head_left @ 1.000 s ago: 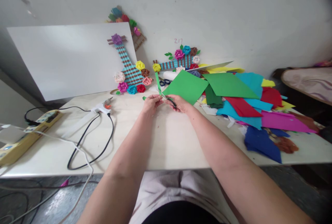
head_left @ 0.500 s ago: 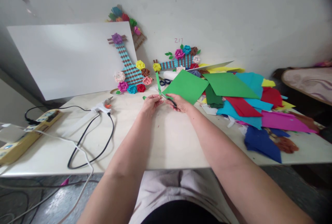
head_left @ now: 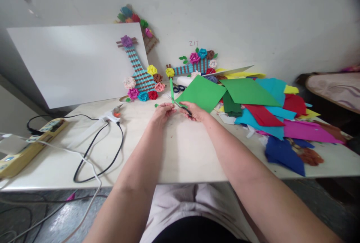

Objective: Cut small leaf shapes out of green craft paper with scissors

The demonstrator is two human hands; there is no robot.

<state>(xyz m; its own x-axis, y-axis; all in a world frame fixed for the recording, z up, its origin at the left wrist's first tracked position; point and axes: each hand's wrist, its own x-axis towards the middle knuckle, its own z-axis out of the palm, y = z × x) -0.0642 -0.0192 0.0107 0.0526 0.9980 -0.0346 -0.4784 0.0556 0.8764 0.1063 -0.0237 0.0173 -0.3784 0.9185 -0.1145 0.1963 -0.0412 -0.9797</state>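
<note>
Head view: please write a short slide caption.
Left hand holds a green paper strip; right hand cuts it with scissors.

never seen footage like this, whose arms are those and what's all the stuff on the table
There is no machine here. The camera sits on a person's head and looks down, so the two bare arms are that person's own. The left hand pinches a narrow green paper strip. The right hand has small scissors in its grip, blades at the strip. On the pale table lie a green paper sheet, a heap of coloured paper, a glue gun with a black cord, and a power strip. Paper-flower guitar decorations lean at the back.
</note>
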